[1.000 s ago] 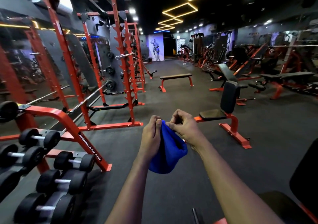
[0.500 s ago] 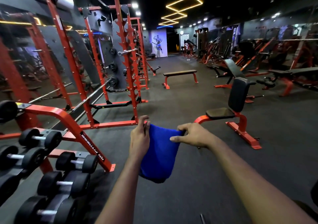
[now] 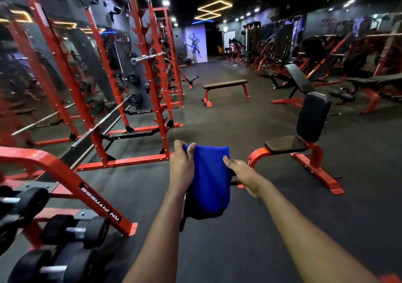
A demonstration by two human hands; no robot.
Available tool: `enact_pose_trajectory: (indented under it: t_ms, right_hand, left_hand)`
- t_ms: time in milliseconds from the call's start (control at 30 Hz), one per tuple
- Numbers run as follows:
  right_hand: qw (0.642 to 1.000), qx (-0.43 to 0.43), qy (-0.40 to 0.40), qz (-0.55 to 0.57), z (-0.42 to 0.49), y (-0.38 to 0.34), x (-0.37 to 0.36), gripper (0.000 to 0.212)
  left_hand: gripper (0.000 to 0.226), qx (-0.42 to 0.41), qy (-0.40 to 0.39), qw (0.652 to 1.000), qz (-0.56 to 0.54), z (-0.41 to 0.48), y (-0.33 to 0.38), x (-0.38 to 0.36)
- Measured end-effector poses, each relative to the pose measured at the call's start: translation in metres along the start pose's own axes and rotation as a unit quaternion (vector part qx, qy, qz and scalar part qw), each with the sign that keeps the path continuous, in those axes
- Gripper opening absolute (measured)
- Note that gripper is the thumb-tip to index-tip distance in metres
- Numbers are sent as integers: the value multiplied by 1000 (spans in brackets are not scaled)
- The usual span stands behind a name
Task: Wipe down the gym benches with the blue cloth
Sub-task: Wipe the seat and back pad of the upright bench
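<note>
Status: I judge wiping not yet begun. The blue cloth (image 3: 211, 184) hangs in mid-air btwn both hands, above the floor, touching no bench. L hand (image 3: 181, 165) grips its upper-left edge, fingers curled round; R hand (image 3: 241, 169) pinches the right edge. Nearest seat bench (image 3: 285, 144) stands ahead-right, apart from cloth; flat bench (image 3: 225, 84) farther off. All benches left to do. Containers: I see none; rack (image 3: 65, 175) at left holds dumbbells (image 3: 76, 232).
</note>
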State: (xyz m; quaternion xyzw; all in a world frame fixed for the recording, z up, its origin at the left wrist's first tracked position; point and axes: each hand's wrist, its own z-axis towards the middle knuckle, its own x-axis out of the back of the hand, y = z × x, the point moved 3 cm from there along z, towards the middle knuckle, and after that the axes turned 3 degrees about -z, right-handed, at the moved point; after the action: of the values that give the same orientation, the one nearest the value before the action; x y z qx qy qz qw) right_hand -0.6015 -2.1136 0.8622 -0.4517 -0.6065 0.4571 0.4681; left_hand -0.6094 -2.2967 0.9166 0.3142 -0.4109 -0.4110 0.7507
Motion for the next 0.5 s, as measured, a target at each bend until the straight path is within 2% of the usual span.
enact_pose_trajectory:
  t_ms: [133, 200, 267, 367, 500]
  right_hand:
    - [997, 17, 74, 13, 55, -7, 4, 57]
    - [998, -1, 54, 10, 87, -6, 4, 57]
    - [999, -10, 37, 18, 122, -2, 5, 40]
    - [994, 10, 108, 4, 181, 9, 24, 28]
    - [979, 17, 202, 22, 259, 10, 57, 31]
  left_hand:
    - [26, 70, 44, 996, -19, 53, -33, -18]
    - [29, 80, 41, 996, -18, 88, -51, -35]
    - [28, 80, 28, 996, -26, 124, -70, -57]
    - [27, 70, -33, 997, -15, 178, -97, -94]
    - [37, 39, -157, 987, -18, 257, -134, -150]
